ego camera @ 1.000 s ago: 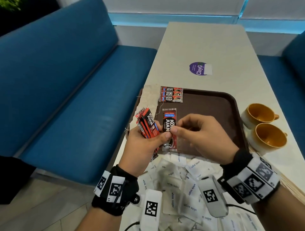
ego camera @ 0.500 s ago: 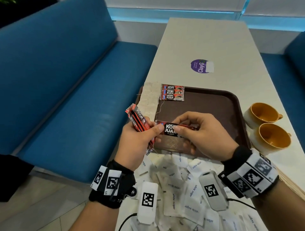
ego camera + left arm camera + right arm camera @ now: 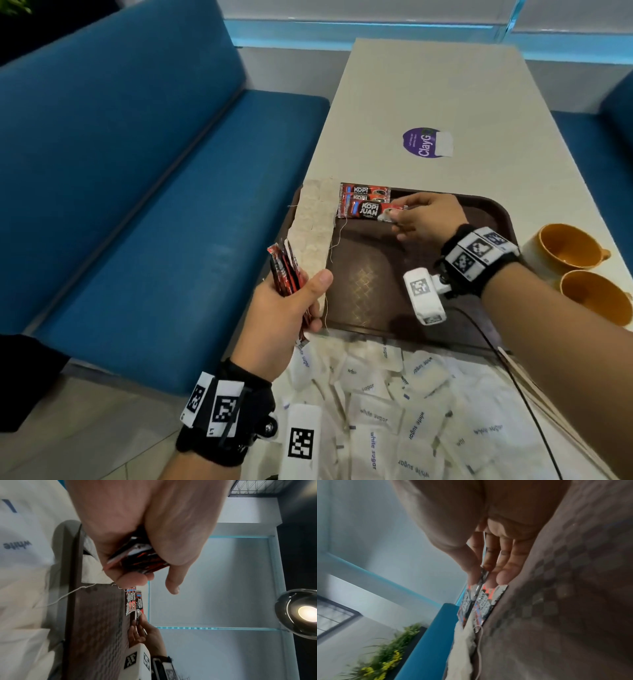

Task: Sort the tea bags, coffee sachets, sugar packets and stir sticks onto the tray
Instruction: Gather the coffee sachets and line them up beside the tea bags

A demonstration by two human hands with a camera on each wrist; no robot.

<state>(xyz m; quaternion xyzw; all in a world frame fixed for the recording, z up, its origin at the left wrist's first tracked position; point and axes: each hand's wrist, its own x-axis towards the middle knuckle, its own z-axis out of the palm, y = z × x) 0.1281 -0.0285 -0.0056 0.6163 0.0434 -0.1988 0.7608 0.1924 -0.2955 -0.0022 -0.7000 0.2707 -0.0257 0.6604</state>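
On the table lies a brown tray (image 3: 370,291). Beige tea bags (image 3: 313,233) run down its left side. Red coffee sachets (image 3: 364,192) lie in a row at its far left corner. My right hand (image 3: 397,216) pinches one more red coffee sachet (image 3: 368,209) by its end, just over that row; the same coffee sachet (image 3: 478,592) shows between thumb and fingers in the right wrist view. My left hand (image 3: 291,301) grips a bundle of coffee sachets (image 3: 286,270) at the tray's near left edge; the bundle (image 3: 137,559) shows in its fist. White sugar packets (image 3: 387,404) are heaped in front of the tray.
Two orange cups (image 3: 565,246) stand right of the tray. Thin wooden stir sticks (image 3: 534,387) lie at the near right. A purple sticker (image 3: 423,142) marks the far table. A blue bench (image 3: 137,205) runs along the left.
My right hand has carried the single sachet away from the left hand to the far left corner of the tray. The left hand kept its bundle and drifted slightly left.
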